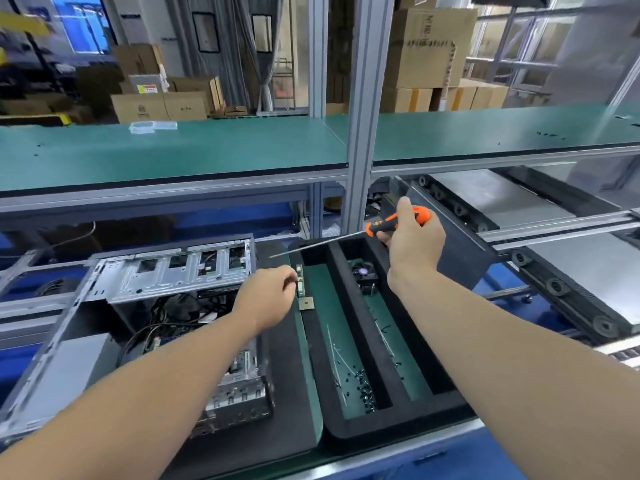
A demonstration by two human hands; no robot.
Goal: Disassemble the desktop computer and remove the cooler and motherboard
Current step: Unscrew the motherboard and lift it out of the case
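- One desktop computer case (145,306) lies open on its side at the left of the bench, a tangle of black cables (180,313) showing inside; whether the motherboard is in it cannot be told.
- One left hand (266,299) reaches over the case's right edge, thumb and fingertips drawn together near a narrow green memory module (300,284); whether they pinch anything small cannot be told.
- One square processor chip (306,303) lies just below that module, on the green mat strip beside the tray.
- One black foam tray (346,348) with two long compartments sits right of the case.
- Left compartment: a heap of small black screws (363,389), too many and too blurred to count, plus a few pale cable ties.
- Right compartment: one cooler (363,277) with its fan at the far end.
- One right hand (412,237) is raised above the tray, fingers wrapped round the handle of one orange-and-black screwdriver (381,228), its long shaft pointing left.
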